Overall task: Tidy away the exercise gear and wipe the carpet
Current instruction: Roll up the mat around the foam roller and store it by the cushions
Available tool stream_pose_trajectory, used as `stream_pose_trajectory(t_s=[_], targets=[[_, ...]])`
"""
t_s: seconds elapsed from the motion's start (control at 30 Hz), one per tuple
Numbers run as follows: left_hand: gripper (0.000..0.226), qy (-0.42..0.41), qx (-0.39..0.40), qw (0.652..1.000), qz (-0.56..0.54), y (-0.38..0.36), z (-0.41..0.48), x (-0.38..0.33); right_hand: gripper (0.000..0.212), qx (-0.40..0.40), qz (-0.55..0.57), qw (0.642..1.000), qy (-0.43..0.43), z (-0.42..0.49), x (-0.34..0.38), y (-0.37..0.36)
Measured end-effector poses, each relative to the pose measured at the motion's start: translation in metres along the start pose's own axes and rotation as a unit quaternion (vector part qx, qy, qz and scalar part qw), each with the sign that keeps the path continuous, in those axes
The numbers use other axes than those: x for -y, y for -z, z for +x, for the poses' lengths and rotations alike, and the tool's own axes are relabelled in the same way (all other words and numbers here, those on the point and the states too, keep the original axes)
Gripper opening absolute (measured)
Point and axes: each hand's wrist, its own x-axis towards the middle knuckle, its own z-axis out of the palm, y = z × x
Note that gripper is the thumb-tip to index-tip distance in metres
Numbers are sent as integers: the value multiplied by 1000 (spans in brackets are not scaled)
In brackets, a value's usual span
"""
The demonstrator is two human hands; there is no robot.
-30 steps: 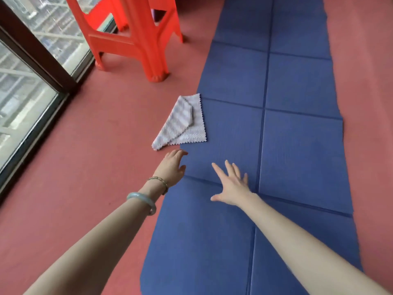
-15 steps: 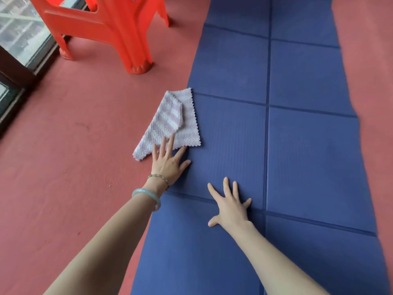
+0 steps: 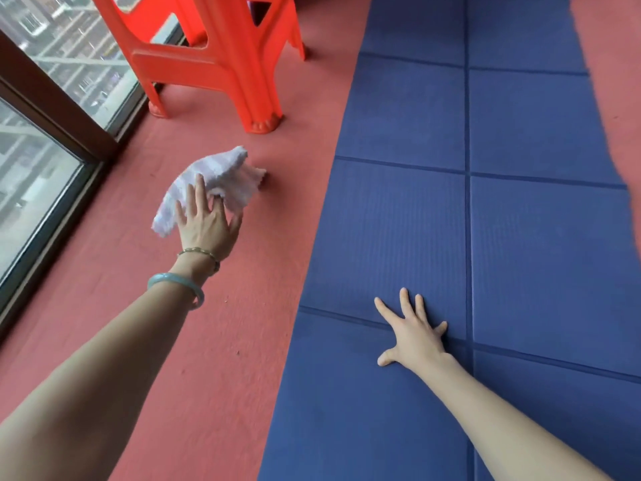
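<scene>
Gripping cloth [image 3: 211, 182] over red carpet [image 3: 194, 341], left hand [image 3: 208, 227]; right hand [image 3: 414, 333] splayed on blue mat [image 3: 520, 237].

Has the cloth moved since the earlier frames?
Yes. The cloth, under the left hand, went left off the blue mat onto red carpet.

- An orange-red plastic stool [image 3: 222, 60] stands at the top left, its legs on the floor.
- A glass window [image 3: 38, 133] with a dark brown frame [image 3: 59, 119] fills the left edge, just beside the stool.
</scene>
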Motion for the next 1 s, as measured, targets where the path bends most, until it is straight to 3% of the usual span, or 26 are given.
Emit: stream_pose_trajectory(t_s=[0.1, 0.23, 0.47, 0.63, 1.0], targets=[[56, -34, 34, 999, 19, -11, -27, -1, 112, -1, -1, 1000, 1, -1, 1, 1], [61, -151, 49, 987, -10, -29, -77, -36, 113, -8, -9, 1000, 5, -4, -2, 0], [69, -373, 114, 921, -7, -57, -186, -94, 104, -3, 20, 999, 38, -10, -8, 2], [85, -361, 233, 902, 40, -67, -250, -92, 84, -19, 57, 994, 93, -53, -42, -3], [107, -334, 291, 895, 54, -65, -255, -96, 71, 18, 58, 996, 65, -179, -114, -57]])
